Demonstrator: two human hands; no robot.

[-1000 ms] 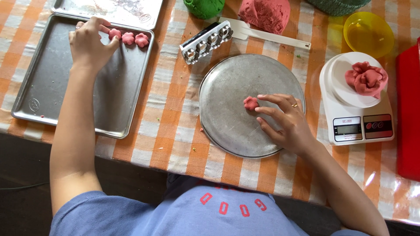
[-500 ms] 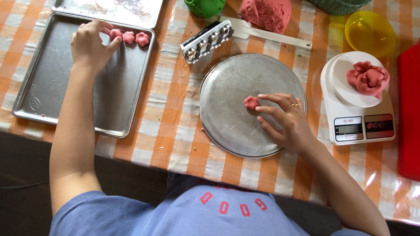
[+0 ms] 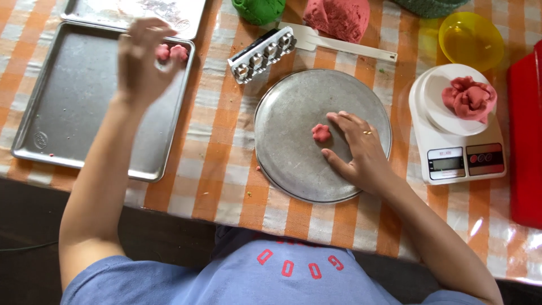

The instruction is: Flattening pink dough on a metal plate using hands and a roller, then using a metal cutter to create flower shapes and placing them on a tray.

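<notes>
We work at a worktop (image 3: 220,169) covered with an orange-and-white checked cloth. Our right hand (image 3: 361,152) lies flat on the round metal plate (image 3: 293,169), fingers spread and holding nothing, just beside a small pink flower-shaped dough piece (image 3: 320,133) at the plate's centre. Our left hand (image 3: 141,62) hangs blurred above the rectangular baking tray (image 3: 73,113), near two pink dough pieces (image 3: 172,52) in its corner; we cannot tell its grip. A lump of pink dough (image 3: 470,99) sits on the white scale (image 3: 451,141).
</notes>
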